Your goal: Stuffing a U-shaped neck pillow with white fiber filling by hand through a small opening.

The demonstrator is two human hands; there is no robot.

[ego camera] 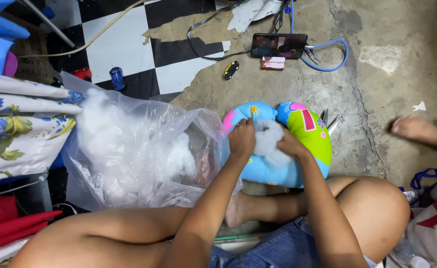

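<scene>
Head view looks down on a person sitting cross-legged on a bare concrete floor [377, 99], a bright blue-and-green stuffed cushion [307, 134] resting just in front of the shins. Both hands meet at a tuft of white polyester stuffing [268, 139] showing at the cushion's top opening — the left hand [241, 139] has its fingers curled together and pressed down onto the fabric edge beside the fluff, while the right hand [289, 145] has its fingers bunched against the stuffing from the other side; whether they actually pinch it cannot be told. A clear plastic bag [139, 154] full of the same white filling sits touching the cushion's left side. Farther off lie a phone [279, 45], a toy car [231, 69] and — at the right edge — another person's hand [412, 128].
</scene>
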